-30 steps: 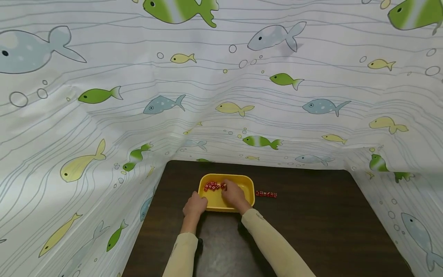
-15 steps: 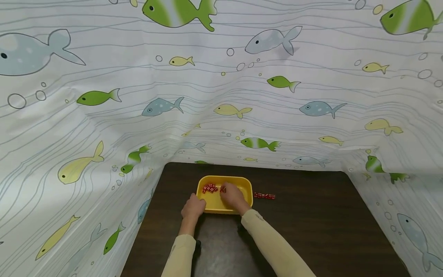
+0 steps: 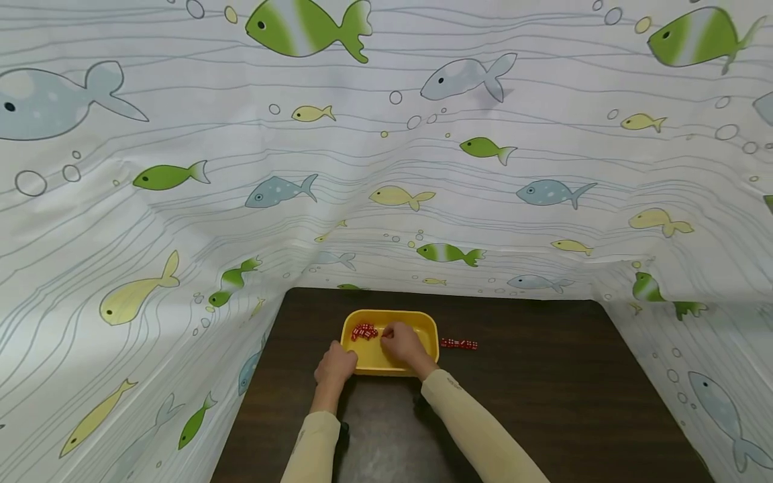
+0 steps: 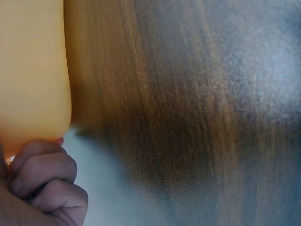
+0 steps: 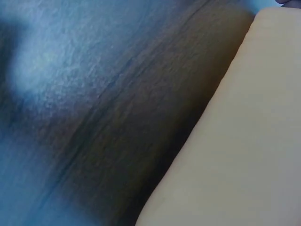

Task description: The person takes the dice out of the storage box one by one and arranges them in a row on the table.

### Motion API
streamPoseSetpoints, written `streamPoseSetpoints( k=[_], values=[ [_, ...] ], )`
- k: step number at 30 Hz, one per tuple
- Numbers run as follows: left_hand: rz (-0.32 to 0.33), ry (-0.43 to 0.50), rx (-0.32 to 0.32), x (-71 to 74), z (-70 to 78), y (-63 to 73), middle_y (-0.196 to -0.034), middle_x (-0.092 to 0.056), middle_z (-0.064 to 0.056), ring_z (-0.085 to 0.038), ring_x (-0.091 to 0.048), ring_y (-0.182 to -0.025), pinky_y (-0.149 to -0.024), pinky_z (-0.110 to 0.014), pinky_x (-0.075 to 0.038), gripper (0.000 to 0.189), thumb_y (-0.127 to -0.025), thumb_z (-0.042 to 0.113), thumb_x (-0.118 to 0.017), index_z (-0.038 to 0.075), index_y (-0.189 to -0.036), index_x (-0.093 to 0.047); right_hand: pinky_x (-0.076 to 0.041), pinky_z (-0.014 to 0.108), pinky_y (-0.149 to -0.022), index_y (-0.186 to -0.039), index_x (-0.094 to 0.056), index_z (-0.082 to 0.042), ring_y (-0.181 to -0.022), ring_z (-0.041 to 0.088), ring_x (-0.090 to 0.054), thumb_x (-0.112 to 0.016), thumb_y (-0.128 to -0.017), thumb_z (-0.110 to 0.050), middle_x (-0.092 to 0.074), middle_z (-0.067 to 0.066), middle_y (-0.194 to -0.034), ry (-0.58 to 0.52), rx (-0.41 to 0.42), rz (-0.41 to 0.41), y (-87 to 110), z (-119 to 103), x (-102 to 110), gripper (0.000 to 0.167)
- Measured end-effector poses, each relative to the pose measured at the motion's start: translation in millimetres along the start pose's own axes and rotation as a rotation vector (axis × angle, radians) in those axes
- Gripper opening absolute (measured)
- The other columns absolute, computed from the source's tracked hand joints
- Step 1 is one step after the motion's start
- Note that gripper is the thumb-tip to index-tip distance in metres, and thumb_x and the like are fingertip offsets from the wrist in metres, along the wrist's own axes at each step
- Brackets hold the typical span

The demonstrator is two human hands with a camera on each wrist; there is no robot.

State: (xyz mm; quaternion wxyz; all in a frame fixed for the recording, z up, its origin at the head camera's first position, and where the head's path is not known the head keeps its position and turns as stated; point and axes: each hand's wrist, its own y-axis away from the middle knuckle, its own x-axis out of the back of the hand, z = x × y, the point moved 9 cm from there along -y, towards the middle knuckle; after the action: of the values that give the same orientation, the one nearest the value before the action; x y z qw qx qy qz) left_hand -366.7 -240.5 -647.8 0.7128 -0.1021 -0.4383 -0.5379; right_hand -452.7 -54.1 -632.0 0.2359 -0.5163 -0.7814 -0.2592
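Observation:
In the head view, a yellow plastic tray (image 3: 374, 364) stands on the dark table. My left hand (image 3: 336, 364) grips its near left corner, and the left wrist view shows my curled left fingers (image 4: 44, 162) against the tray's outer wall (image 4: 35, 70). Several red dice (image 3: 364, 331) with white pips lie in a cluster in the tray's left part. My right hand (image 3: 402, 343) reaches over the near wall into the tray, fingers bent down, pinching a red die that is mostly hidden by the fingertips. The right wrist view shows only the tray's outer wall (image 5: 235, 132) and tabletop.
Just right of the tray, a short row of red dice (image 3: 459, 344) lies on the dark wood table (image 3: 543, 389). A white sheet (image 3: 338, 147) printed with fish hangs around the table's back and sides.
My right fingers have drawn slightly away from the dice cluster, and the red at their tips shows less. My left hand keeps its grip on the corner. The head view has tilted slightly.

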Motion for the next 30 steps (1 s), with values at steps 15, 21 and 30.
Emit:
streamPoseSetpoints(
  k=[15, 21, 30],
  values=[
    [-0.020, -0.003, 0.005, -0.8, 0.0, 3.5, -0.106, -0.065, -0.022, -0.032, -0.058, -0.080, -0.074, -0.047, -0.047, 0.058, -0.099, 0.025, -0.055, -0.007, -0.147, -0.049, -0.056, 0.033, -0.075, -0.117, -0.077, -0.006, -0.083, 0.018, -0.063, -0.073, -0.102, -0.021, -0.075, 0.008, -0.106, -0.088, 0.009, -0.002, 4.5, -1.8, 6.9, 0.022],
    [-0.016, -0.006, 0.002, -2.4, -0.5, 2.8, -0.114, -0.066, -0.024, -0.032, -0.059, -0.085, -0.078, -0.047, -0.049, 0.059, -0.100, 0.027, -0.055, -0.007, -0.148, -0.048, -0.060, 0.038, -0.083, -0.118, -0.077, -0.007, -0.092, 0.019, -0.067, -0.073, -0.103, -0.023, -0.076, 0.008, -0.110, -0.117, 0.026, 0.029, 11.7, -6.9, 17.5, 0.023],
    [-0.018, 0.008, -0.009, 0.9, 2.3, 6.7, -0.101, -0.062, -0.021, -0.033, -0.057, -0.082, -0.077, -0.050, -0.046, 0.054, -0.099, 0.025, -0.054, -0.009, -0.140, -0.049, -0.056, 0.032, -0.076, -0.117, -0.076, -0.005, -0.092, 0.018, -0.069, -0.071, -0.104, -0.020, -0.077, 0.010, -0.112, -0.193, 0.054, 0.072, 19.0, -5.3, 36.9, 0.021]
  ],
)
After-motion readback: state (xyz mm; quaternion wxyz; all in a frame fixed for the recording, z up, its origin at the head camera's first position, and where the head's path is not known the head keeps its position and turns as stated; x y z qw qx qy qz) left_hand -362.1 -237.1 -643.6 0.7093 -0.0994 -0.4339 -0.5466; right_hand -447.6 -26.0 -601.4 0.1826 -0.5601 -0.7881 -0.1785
